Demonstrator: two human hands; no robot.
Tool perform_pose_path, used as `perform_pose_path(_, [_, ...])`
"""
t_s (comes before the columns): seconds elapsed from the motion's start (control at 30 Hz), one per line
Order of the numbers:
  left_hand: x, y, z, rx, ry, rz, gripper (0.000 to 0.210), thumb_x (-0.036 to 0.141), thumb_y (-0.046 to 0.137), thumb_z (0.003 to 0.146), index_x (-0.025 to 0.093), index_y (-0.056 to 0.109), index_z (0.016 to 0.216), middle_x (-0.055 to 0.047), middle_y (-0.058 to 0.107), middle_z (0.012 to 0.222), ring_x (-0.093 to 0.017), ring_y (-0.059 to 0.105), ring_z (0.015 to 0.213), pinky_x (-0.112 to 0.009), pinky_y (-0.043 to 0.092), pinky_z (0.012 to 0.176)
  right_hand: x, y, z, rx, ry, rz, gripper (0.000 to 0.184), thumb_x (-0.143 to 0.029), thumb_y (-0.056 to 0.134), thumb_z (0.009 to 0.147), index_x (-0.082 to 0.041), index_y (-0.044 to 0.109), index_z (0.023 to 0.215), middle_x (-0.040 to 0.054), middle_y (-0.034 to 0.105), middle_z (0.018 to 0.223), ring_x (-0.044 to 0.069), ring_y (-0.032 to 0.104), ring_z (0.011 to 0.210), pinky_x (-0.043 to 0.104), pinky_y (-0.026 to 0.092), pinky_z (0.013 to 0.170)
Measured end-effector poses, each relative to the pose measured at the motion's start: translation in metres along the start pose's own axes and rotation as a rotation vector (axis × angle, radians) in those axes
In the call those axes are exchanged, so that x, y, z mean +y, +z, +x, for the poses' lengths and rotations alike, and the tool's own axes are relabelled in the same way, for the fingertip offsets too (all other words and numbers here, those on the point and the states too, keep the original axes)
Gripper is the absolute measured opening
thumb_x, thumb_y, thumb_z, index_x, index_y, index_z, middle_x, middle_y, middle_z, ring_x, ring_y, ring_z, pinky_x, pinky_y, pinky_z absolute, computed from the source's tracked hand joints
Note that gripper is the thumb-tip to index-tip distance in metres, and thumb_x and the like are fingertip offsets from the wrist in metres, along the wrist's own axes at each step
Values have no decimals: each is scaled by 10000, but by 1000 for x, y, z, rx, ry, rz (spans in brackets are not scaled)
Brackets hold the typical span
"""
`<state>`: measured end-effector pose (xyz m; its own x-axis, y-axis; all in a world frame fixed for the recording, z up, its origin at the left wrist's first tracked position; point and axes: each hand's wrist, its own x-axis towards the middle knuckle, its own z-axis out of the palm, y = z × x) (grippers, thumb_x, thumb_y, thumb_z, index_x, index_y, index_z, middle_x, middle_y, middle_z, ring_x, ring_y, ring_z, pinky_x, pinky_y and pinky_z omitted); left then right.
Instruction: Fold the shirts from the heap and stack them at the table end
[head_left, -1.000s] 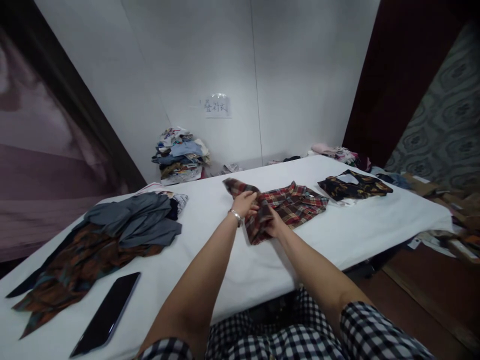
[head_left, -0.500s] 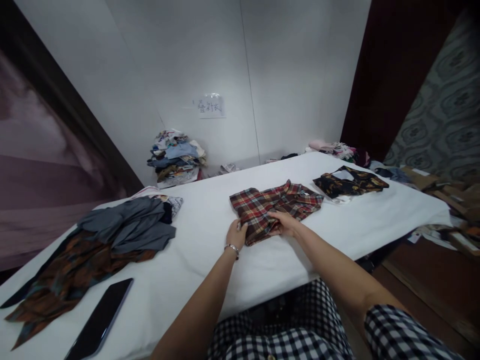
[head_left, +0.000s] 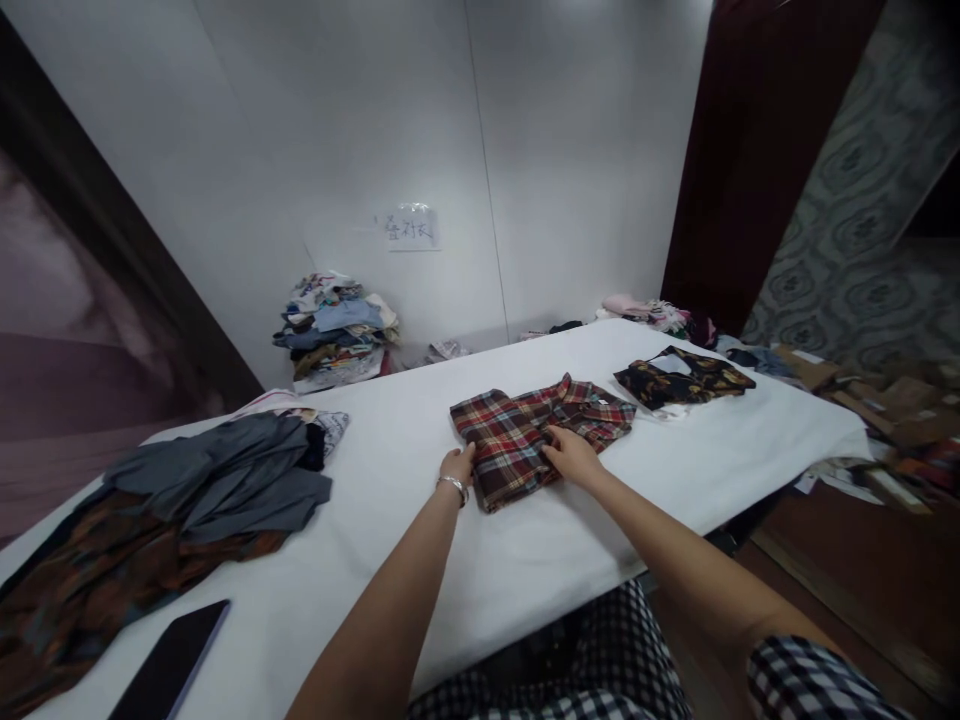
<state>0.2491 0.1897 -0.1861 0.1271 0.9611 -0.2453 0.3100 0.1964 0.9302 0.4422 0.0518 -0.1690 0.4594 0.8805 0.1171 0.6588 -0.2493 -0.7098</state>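
I have the plaid shirt point(head_left: 510, 432) mid-frame on the desk point(head_left: 390, 480), left hand point(head_left: 455, 467) at its left edge, right hand point(head_left: 574, 458) on its near side; whether either grips, I can't tell. Seemingly straightening a fold; smoothing is called for.

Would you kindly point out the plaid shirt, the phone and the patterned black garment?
Plaid shirt point(head_left: 508, 446), head view: its folded-over part.
Phone point(head_left: 171, 662), head view: its dark screen.
Patterned black garment point(head_left: 697, 383), head view: its patterned fabric.
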Motion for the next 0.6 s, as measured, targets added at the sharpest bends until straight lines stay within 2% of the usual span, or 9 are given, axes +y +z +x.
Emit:
perform_pose_path(0.07, [6,5,6,-23,-49,-30,403,455,668,740,103,632,934,-97,685,752,-194,654,659,-293,513,567,-4,5,3,40,-79,-67,482,-367,531,849,-161,527,1286,138,576,1234,274,528,1149,400,387,988])
perform_pose_path(0.13, [10,11,9,-46,-84,-63,392,443,702,709,103,644,896,-104,687,737,-202,657,654,-298,521,569,-7,13,9,20,-56,-26,517,-366,549,839,-150,511,1307,140,536,1305,273,492,1204,390,360,1020])
perform_pose_path(0.23, [13,14,10,-76,-113,-108,379,416,739,675,103,656,871,-118,695,748,-207,663,667,-307,538,601,-5,22,18,-28,21,72,514,-250,592,790,-168,526,1293,96,569,1286,235,526,1175,357,377,1016])
perform_pose_path(0.37, [13,11,9,-95,-135,-139,358,402,732,690,108,653,878,-106,695,776,-188,652,641,-309,534,596,8,19,23,46,-5,116,483,-188,514,817,-215,516,1299,31,580,1279,176,547,1145,307,396,1005])
perform_pose_path(0.43, [13,9,9,-104,-140,-156,362,416,709,715,115,647,906,-97,696,805,-170,647,632,-301,531,593,17,16,22,55,17,94,491,-182,510,812,-205,515,1302,46,594,1258,198,555,1135,332,403,998])
perform_pose_path(0.6, [17,14,17,-136,-165,-183,431,471,685,725,99,644,939,-128,705,857,-183,661,634,-324,552,589,31,8,27,-48,55,50,550,-225,600,774,-163,507,1312,92,585,1269,240,545,1156,345,403,992])
